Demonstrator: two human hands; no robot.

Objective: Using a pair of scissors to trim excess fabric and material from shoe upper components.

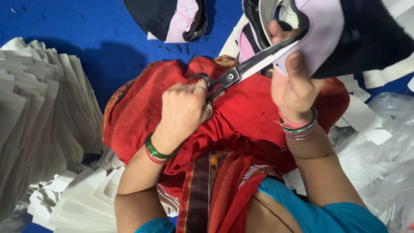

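Scissors [241,71] lie across the upper middle of the frame, handles low and blades running up to the right into a pale pink and black shaped piece [327,30] at the upper right. We note the left hand [183,113], at centre, closed through the handle loops, a ring on one finger and green and red bangles at the wrist. The right hand [293,84], to the right of centre, is clamped on the lower edge of the shaped piece — thumb on the near face, fingertips [275,29] curled over the far side just beside the blades. In our judgement the piece is light and semi-stiff, holding its curve yet likely to flex at the cut, so a grip close to the blade line suits it; the scissors look heavy and rigid, best held by the loops only. Red cloth [241,125] covers the lap beneath both hands. A similar pink and black piece [172,19] lies on the blue floor [86,30] at the upper centre. Stacked off-white cut sheets [39,99] fill the left side — loose white offcuts [366,121] and clear plastic sheeting [384,164] sit at the right.
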